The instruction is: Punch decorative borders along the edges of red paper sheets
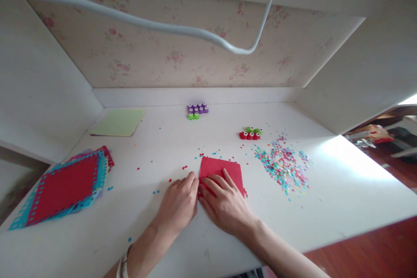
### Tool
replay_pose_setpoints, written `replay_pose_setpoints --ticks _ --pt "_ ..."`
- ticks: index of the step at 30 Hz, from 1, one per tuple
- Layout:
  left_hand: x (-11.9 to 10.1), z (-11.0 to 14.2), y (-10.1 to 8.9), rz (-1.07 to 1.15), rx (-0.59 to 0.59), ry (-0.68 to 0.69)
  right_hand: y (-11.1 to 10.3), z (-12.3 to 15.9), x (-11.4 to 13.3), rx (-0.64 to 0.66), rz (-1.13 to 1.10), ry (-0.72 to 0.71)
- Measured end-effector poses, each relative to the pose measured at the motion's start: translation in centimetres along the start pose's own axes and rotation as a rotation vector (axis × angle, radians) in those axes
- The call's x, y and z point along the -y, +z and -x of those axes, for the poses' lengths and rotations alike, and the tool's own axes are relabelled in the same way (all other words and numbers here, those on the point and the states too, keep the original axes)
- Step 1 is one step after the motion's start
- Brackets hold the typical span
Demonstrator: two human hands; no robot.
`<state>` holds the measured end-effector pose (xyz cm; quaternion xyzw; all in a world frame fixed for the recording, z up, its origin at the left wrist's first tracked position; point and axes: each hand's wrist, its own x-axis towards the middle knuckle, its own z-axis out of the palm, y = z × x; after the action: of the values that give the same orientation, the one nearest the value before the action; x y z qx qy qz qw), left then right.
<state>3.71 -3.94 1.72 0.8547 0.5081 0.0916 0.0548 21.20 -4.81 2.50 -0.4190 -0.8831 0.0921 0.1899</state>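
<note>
A sheet of red paper (pixel 221 166) lies on the white desk in front of me, with small notches along its top edge. My left hand (pixel 180 197) is closed, its fingertips pinched at the paper's left edge; the exact grip is partly hidden. Spread across the paper, my right hand (pixel 224 200) presses it down with fingers stretched out. Just beyond the paper, tiny blue and red punched bits (pixel 202 155) are scattered. Red craft punches (pixel 250 136) and green craft punches (pixel 254 130) stand beyond it to the right.
Purple craft punches (pixel 197 108) and green ones (pixel 193 116) stand near the back wall. A confetti pile (pixel 285 163) spreads at right. At left lie punched red and blue sheets (pixel 68 182) and pale green paper (pixel 119 122). A white cable (pixel 146 24) hangs across the top.
</note>
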Motion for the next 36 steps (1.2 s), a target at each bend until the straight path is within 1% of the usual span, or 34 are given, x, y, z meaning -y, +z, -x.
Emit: replay_pose_setpoints --ticks 2,4,8,10,11,13,14,16,19,22,24,27,29,31,33,34,36 --pt "0.2 -0.2 0.0 0.036 -0.019 -0.062 0.0 0.0 0.1 -0.005 -0.005 -0.004" --pt "0.6 -0.3 0.0 0.126 -0.071 -0.144 0.2 0.1 0.1 -0.03 -0.021 0.0" --pt "1.7 0.1 -0.7 0.362 -0.24 -0.269 0.4 0.3 -0.2 -0.123 -0.096 -0.004" --pt "1.9 0.5 -1.3 0.459 -0.308 -0.274 0.4 0.4 -0.5 -0.19 -0.176 0.025" --pt "1.9 0.6 -1.5 0.51 -0.32 -0.248 0.3 0.4 -0.5 -0.23 -0.234 0.069" --pt "1.6 0.9 -1.7 0.607 -0.309 -0.152 0.2 0.4 -0.3 -0.288 -0.393 0.195" --pt "1.4 0.9 -1.7 0.64 -0.298 -0.094 0.2 0.4 -0.1 -0.293 -0.488 0.26" --pt "0.8 1.1 -1.5 0.648 -0.297 0.008 0.3 0.3 0.4 -0.245 -0.68 0.357" --pt "0.2 1.2 -0.9 0.525 -0.338 0.12 0.7 0.4 1.1 -0.148 -0.93 0.48" --pt "0.0 1.3 -0.6 0.383 -0.38 0.168 1.1 0.5 1.2 -0.146 -1.162 0.599" --pt "0.1 1.3 -0.5 0.343 -0.41 0.159 1.0 0.5 1.1 -0.151 -1.262 0.63" --pt "0.2 1.2 -0.5 0.339 -0.446 0.125 0.6 0.4 1.1 -0.193 -1.264 0.635" --pt "0.1 1.1 -0.5 0.347 -0.454 0.116 0.5 0.5 0.8 -0.261 -1.233 0.66" --pt "0.1 1.0 -0.5 0.37 -0.456 0.112 0.3 0.9 0.0 -0.336 -1.191 0.703" --pt "0.2 0.8 -0.6 0.413 -0.458 0.089 -0.2 1.6 -1.8 -0.41 -1.08 0.744" --pt "0.4 0.7 -0.6 0.438 -0.459 0.068 -0.7 2.1 -3.2 -0.448 -0.984 0.758" --pt "1.0 0.5 -0.8 0.486 -0.461 0.016 -2.0 3.3 -6.5 -0.552 -0.699 0.789"
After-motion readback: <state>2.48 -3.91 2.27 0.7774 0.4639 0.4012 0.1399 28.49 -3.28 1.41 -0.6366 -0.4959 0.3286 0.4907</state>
